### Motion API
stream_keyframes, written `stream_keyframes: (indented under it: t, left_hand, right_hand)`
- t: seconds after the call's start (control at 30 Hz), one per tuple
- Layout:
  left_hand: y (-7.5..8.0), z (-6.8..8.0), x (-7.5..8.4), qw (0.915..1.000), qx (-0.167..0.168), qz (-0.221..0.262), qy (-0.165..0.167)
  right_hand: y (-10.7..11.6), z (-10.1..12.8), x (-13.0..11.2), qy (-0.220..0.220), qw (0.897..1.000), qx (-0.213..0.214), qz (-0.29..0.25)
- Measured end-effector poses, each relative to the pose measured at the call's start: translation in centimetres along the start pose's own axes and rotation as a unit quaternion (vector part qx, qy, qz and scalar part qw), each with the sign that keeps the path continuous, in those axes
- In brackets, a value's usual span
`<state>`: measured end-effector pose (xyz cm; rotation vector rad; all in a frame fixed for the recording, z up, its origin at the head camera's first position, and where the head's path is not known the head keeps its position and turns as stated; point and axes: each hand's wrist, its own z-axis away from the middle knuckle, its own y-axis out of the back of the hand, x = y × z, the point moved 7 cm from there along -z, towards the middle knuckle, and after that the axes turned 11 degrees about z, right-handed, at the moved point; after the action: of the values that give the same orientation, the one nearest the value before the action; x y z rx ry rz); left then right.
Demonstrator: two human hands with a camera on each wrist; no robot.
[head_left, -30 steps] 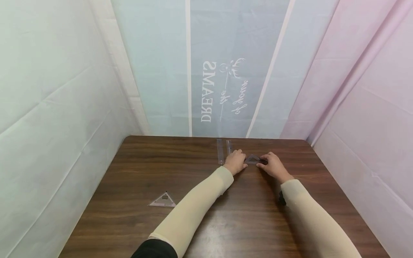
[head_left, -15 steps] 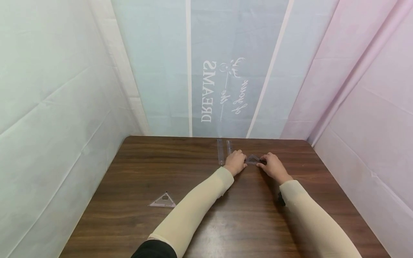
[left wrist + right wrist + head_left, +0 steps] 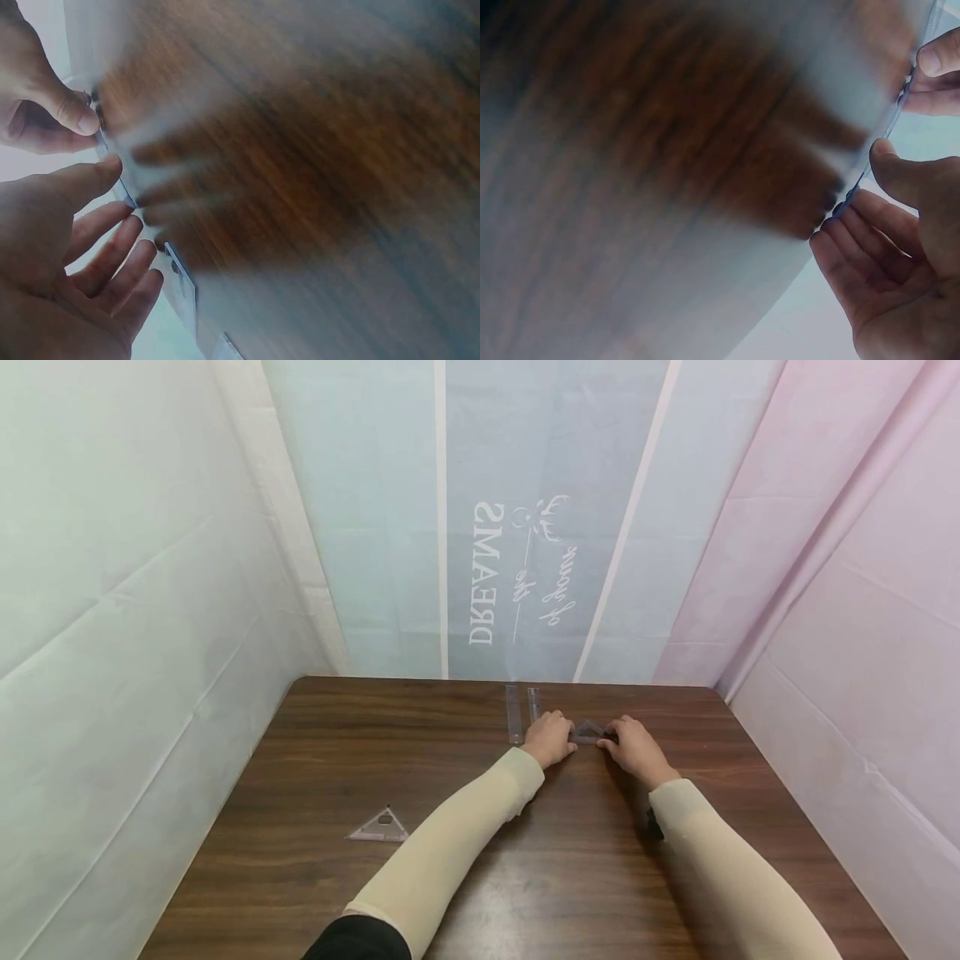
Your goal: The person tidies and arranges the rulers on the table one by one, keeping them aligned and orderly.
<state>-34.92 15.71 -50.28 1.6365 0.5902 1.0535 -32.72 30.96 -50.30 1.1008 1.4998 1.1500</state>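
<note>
A small clear plastic set square lies at the far side of the wooden table, its peak pointing away from me. My left hand pinches its left corner, thumb on the near side. At the opposite corner my right hand grips it between thumb and fingers. Seen from the left wrist, the set square is nearly edge-on along the tabletop, between the fingertips of both hands. The right wrist view has its edge running from one hand to the other.
Just left of my left hand, two clear rulers, a wider one and a narrower one, lie side by side near the far edge. A larger clear set square lies beside my left forearm. Fabric curtains enclose the table.
</note>
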Motion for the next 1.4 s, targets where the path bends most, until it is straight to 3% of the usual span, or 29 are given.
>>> stream_keyframes:
  t: [0.27, 0.63, 1.0, 1.4]
  left_hand:
    - [0.8, -0.1, -0.1, 0.9972, 0.022, 0.071, 0.003]
    - [2.9, 1.2, -1.6, 0.9881, 0.033, 0.15, 0.007]
    - [4.1, 2.5, -2.8, 0.9877, 0.056, 0.146, -0.003]
    - [5.6, 4.1, -3.8, 0.9871, 0.047, 0.151, -0.022]
  right_hand:
    - [1.1, 0.0, 0.0, -0.014, 0.999, 0.017, -0.027]
    - [2.2, 0.1, -1.7, -0.002, 0.999, 0.03, -0.04]
    - [2.3, 0.5, -3.4, 0.009, 0.996, 0.029, -0.082]
    - [2.7, 0.9, -5.1, 0.036, 0.992, 0.025, -0.122]
